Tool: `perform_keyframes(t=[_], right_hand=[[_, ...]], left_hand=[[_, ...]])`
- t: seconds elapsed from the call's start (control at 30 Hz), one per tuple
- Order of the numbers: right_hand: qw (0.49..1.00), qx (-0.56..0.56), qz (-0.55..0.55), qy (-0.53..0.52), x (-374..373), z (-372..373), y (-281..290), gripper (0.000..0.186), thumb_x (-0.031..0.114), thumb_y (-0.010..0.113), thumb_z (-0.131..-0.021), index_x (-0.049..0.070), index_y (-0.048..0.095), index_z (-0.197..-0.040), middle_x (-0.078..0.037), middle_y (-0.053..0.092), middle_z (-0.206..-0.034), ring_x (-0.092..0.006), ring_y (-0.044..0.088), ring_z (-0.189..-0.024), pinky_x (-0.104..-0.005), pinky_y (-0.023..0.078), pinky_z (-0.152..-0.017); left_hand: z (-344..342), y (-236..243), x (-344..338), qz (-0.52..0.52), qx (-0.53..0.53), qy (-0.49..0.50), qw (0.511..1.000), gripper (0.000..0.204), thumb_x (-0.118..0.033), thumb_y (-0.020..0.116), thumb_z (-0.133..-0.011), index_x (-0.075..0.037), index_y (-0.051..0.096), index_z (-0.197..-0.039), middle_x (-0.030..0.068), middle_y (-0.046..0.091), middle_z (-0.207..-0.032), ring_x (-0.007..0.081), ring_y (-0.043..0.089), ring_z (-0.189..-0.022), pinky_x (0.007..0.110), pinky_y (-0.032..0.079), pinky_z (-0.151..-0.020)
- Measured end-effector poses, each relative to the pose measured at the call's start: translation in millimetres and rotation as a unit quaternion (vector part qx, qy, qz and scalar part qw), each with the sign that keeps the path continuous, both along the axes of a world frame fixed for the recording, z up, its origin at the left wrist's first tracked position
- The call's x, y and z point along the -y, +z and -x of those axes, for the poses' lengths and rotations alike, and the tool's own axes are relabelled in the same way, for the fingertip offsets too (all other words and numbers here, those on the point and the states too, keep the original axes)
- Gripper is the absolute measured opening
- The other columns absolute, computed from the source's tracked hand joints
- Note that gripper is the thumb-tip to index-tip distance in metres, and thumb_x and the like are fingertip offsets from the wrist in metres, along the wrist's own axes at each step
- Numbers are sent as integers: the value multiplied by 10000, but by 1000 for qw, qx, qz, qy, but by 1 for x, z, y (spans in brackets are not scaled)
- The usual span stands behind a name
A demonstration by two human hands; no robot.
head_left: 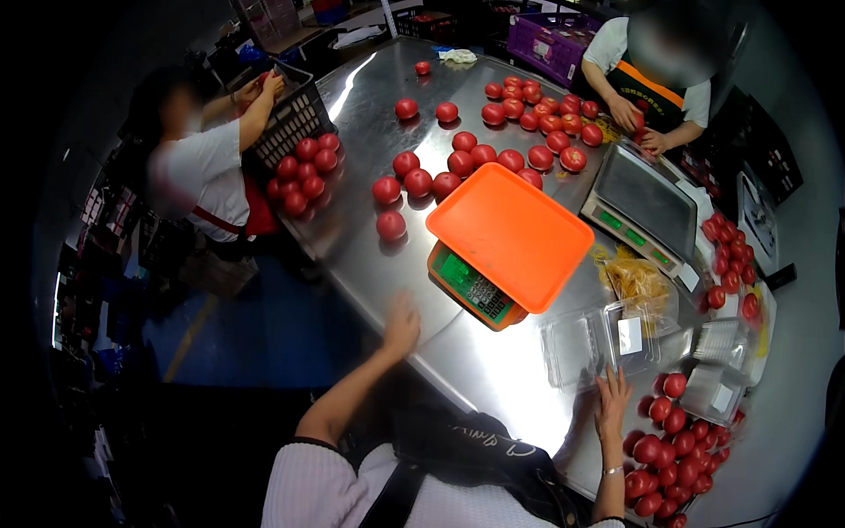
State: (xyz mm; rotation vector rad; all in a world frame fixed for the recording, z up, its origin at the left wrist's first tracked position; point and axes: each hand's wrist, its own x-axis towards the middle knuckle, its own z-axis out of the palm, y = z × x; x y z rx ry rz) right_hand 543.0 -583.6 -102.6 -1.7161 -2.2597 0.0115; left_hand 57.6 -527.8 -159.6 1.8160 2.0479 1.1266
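My left hand [402, 326] is over the near edge of the steel table, left of the orange scale; motion smears its fingers. On the right, my right hand [613, 403] is open, fingers stretched out at the near edge of an opened clear plastic clamshell box [574, 348]. A white label [629, 336] sits on that box. An orange tray [510, 233] rests on the small scale [471, 290], whose green display and keypad show below it. Several loose tomatoes [419, 182] lie beyond the tray. Another pile of tomatoes [673, 453] is right of my right hand.
A co-worker [207, 167] at left handles a black crate [290, 119]; another [656, 79] at far right holds something red beside a second scale [647, 198]. Yellow rubber bands [635, 280], stacked clear boxes [717, 387] and a purple crate [553, 44] are also around.
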Motion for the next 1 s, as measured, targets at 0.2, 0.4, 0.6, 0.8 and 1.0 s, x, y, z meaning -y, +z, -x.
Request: perform_keyframes(t=[0.2, 0.4, 0.6, 0.8, 1.0], right_hand=[[975, -145, -116, -120, -15, 68, 56, 450, -129, 449, -680, -6, 584, -1092, -218, 561, -1219, -393, 503, -1162, -416, 414, -961], [960, -273, -1, 63, -90, 269, 90, 397, -118, 512, -745, 15, 584, -1113, -195, 538, -1214, -322, 570, -1055, -387, 463, -865], [968, -213, -5, 134, -210, 366, 109, 381, -5, 589, -783, 41, 542, -1158, -193, 513, -1228, -373, 539, -1072, -422, 462, -880], [984, -160, 62, 40, -378, 423, 87, 340, 207, 553, -879, -7, 522, -1141, -224, 582, -1071, -385, 585, -972, -444, 481, -802], [950, -130, 266, -102, -501, 430, 5, 631, 567, 511, -824, 79, 530, -1222, -268, 614, -1084, -423, 591, -1021, -481, 458, -888]], left_hand=[[92, 36, -131, -31, 103, 94, 990, 505, -130, 614, -831, -1, 414, -1277, 215, 450, -1279, 388, 408, -1201, 430, 327, -1031], [145, 20, -251, 13, 42, 76, 996, 697, -233, 706, -769, -71, 359, -1352, 210, 398, -1340, 415, 364, -1238, 487, 327, -1033], [168, 16, -293, 154, -19, 1, 988, 667, -290, 738, -685, -129, 460, -1269, 178, 441, -1220, 400, 459, -1085, 489, 391, -950], [167, 34, -300, 140, -10, -116, 983, 542, -314, 692, -771, -43, 514, -1206, 172, 512, -1171, 369, 471, -1105, 490, 407, -919], [154, 62, -332, 60, 20, -144, 988, 505, -205, 679, -798, -6, 491, -1221, 213, 469, -1232, 389, 439, -1125, 459, 381, -961]])
